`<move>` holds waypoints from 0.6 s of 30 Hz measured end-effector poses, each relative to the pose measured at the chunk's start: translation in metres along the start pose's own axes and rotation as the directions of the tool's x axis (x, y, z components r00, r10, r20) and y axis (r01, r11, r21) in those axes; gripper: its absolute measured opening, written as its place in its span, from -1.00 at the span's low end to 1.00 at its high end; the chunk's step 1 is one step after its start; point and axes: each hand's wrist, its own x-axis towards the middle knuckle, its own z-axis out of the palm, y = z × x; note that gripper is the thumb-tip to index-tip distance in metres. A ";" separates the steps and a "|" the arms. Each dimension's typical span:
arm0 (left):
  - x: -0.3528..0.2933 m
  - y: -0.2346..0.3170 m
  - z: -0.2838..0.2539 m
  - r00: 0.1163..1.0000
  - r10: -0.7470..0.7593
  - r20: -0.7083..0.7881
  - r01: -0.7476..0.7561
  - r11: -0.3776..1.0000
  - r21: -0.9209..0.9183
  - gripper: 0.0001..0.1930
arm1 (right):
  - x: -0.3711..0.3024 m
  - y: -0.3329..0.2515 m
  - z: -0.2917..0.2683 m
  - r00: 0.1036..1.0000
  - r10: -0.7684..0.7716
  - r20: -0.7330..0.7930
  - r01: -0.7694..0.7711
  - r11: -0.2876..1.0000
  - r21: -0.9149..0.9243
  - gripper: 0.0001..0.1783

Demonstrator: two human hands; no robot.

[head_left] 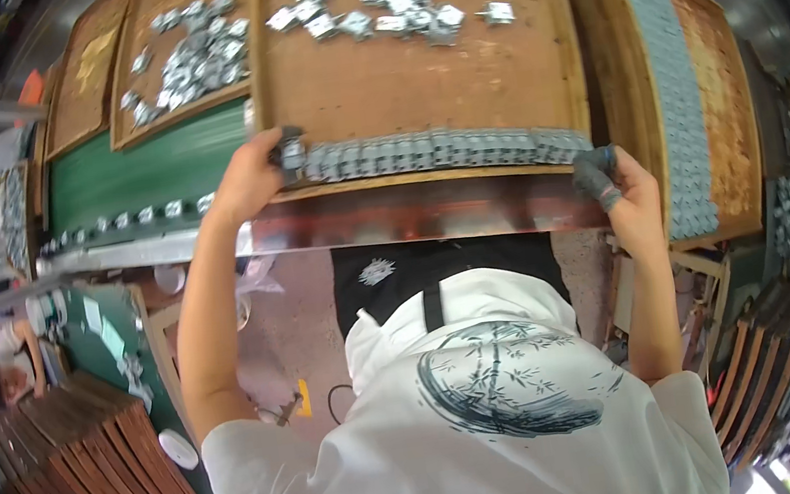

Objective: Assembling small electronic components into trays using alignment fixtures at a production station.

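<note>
A long row of small grey metal parts (432, 150) stands packed side by side along the near edge of a wooden tray (424, 91). At the row's left end is my left hand (254, 174), its dark-covered fingertips closed around a small metal part (293, 148). My right hand (620, 183) is at the row's right end, by the tray's near right corner. Its fingers, also in dark coverings, are bent and closed; what they grip is hidden. Several loose metal parts (396, 4) lie scattered at the tray's far side.
Left of the tray, a second wooden tray (122, 139) of loose parts sits above a green conveyor belt (162, 169) carrying spaced parts. On the right stands a stack of trays (729, 109) with neat rows. Stacked wooden boards (93, 471) stand at lower left.
</note>
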 end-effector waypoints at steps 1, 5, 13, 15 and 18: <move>0.010 -0.005 0.002 0.996 0.090 0.009 -0.090 0.989 0.113 -0.43 | -0.008 0.002 -0.016 0.998 -0.006 -0.060 0.007 1.000 0.021 -0.88; 0.018 -0.012 -0.008 0.922 -0.059 0.382 0.097 0.992 -0.081 -0.26 | -0.033 0.028 -0.089 0.948 -0.017 -0.316 0.007 0.999 -0.033 -0.87; 0.026 0.009 -0.005 0.913 -0.108 0.392 0.271 0.880 -0.389 -0.17 | -0.063 0.111 -0.247 0.665 -0.078 -0.743 -0.341 0.854 -0.394 -0.73; 0.022 0.000 -0.003 0.933 -0.154 0.326 0.283 0.874 -0.394 -0.19 | -0.059 0.110 -0.240 0.748 -0.064 -0.661 -0.547 0.506 -0.667 -0.64; 0.004 -0.028 -0.013 0.955 -0.102 0.279 0.138 0.984 -0.111 -0.21 | -0.043 0.106 -0.216 0.805 -0.069 -0.589 -0.507 0.434 -0.744 -0.64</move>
